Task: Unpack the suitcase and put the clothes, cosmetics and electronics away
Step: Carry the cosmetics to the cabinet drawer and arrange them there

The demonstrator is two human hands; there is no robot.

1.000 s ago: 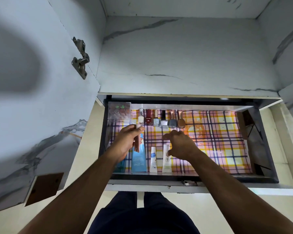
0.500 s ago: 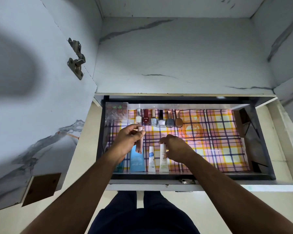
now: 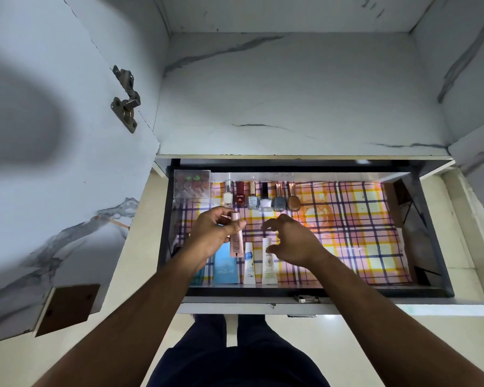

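An open drawer (image 3: 430, 236) lined with pink and yellow plaid paper holds cosmetics. My left hand (image 3: 213, 233) grips a slim pink tube (image 3: 236, 236) above the drawer's left side. My right hand (image 3: 291, 241) hovers with loosely curled fingers just over a white tube with green print (image 3: 268, 268) and holds nothing. Beside that tube lie a white tube with blue print (image 3: 249, 265) and a blue tube (image 3: 225, 266). Several nail polish bottles (image 3: 260, 196) stand in a row along the back.
A clear box of small round pots (image 3: 192, 183) sits in the drawer's back left corner. The open marble-patterned cupboard door (image 3: 53, 135) with its hinge (image 3: 125, 100) stands to the left. A shelf surface (image 3: 291, 107) lies above the drawer. My dark trousers (image 3: 235, 358) show below.
My right hand set the white and green tube down beside the others and has lifted off it. My left hand has kept holding the pink tube in nearly the same spot.
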